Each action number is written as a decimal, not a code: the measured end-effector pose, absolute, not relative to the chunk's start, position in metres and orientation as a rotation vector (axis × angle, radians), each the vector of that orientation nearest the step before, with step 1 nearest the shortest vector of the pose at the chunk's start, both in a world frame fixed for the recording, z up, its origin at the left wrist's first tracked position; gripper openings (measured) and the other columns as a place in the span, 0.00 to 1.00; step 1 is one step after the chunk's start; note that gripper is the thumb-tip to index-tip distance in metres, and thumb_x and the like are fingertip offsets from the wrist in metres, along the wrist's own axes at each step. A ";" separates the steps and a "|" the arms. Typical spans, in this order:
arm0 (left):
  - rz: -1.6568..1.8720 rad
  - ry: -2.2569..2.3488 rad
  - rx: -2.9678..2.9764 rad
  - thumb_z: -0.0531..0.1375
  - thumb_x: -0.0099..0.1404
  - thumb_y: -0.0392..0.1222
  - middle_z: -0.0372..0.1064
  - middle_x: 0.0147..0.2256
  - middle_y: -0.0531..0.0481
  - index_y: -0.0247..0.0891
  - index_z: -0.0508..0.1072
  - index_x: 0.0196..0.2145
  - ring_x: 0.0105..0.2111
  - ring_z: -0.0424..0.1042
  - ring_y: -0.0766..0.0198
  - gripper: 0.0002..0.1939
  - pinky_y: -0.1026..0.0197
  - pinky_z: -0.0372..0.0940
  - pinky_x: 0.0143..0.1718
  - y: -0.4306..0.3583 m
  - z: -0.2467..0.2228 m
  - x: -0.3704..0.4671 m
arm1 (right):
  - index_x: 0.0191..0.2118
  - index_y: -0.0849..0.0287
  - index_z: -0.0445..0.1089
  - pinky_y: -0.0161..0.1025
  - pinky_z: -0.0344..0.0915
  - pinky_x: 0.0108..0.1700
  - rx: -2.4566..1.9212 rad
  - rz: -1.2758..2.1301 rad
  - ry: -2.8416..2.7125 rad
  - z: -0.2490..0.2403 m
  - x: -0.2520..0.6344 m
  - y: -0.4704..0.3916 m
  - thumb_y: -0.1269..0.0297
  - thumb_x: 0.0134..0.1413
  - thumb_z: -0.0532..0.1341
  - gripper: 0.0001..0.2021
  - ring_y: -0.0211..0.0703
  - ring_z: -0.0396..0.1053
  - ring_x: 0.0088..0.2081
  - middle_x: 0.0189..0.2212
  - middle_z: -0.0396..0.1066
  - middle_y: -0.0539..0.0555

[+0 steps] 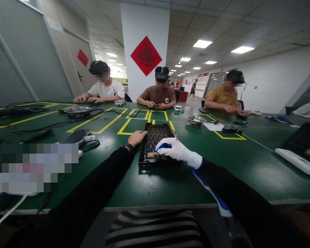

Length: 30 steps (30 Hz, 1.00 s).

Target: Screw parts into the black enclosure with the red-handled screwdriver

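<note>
Your bare left hand [137, 137] rests on the rectangular, hard-edged black casing [142, 151], center frame on the glossy green table [150, 194], grip unclear; your right hand [170, 148], gloved in white and blue, curls narrowly beside a tan strip [153, 155], any hold hidden. Close work inside the casing appears underway, calling next for steady bracing.

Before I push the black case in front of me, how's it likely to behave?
The black case will probably feel stiff, since its walls look straight and boxy. It seems unlikely to roll or tip, lying flat and low. It may slide fairly easily, as the green tabletop looks smooth and glossy.
</note>
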<state>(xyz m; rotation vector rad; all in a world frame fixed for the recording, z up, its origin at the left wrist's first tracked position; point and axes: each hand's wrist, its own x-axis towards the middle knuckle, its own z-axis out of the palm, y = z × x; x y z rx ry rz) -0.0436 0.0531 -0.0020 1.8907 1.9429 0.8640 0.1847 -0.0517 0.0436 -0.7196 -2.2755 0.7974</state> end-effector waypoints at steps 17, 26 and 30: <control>0.916 1.914 1.957 0.47 0.57 0.60 0.65 0.19 0.49 0.34 0.72 0.21 0.23 0.63 0.65 0.28 0.65 0.51 0.24 0.044 -0.006 -0.045 | 0.34 0.60 0.73 0.38 0.63 0.43 -0.625 0.396 -2.390 0.044 0.182 -0.056 0.63 0.48 0.61 0.08 0.40 0.68 0.36 0.33 0.72 0.53; 0.901 1.977 1.942 0.47 0.57 0.61 0.59 0.15 0.49 0.36 0.67 0.16 0.21 0.60 0.64 0.28 0.63 0.48 0.22 0.045 -0.008 -0.044 | 0.34 0.59 0.73 0.41 0.60 0.48 -0.538 0.162 -2.490 0.041 0.182 -0.052 0.62 0.51 0.59 0.08 0.41 0.67 0.39 0.35 0.72 0.54; 0.877 1.972 1.966 0.46 0.57 0.62 0.60 0.16 0.48 0.36 0.65 0.14 0.21 0.61 0.64 0.29 0.63 0.48 0.22 0.047 -0.009 -0.046 | 0.35 0.59 0.72 0.40 0.60 0.47 -0.554 0.163 -2.487 0.041 0.181 -0.053 0.61 0.51 0.59 0.08 0.41 0.67 0.39 0.35 0.72 0.54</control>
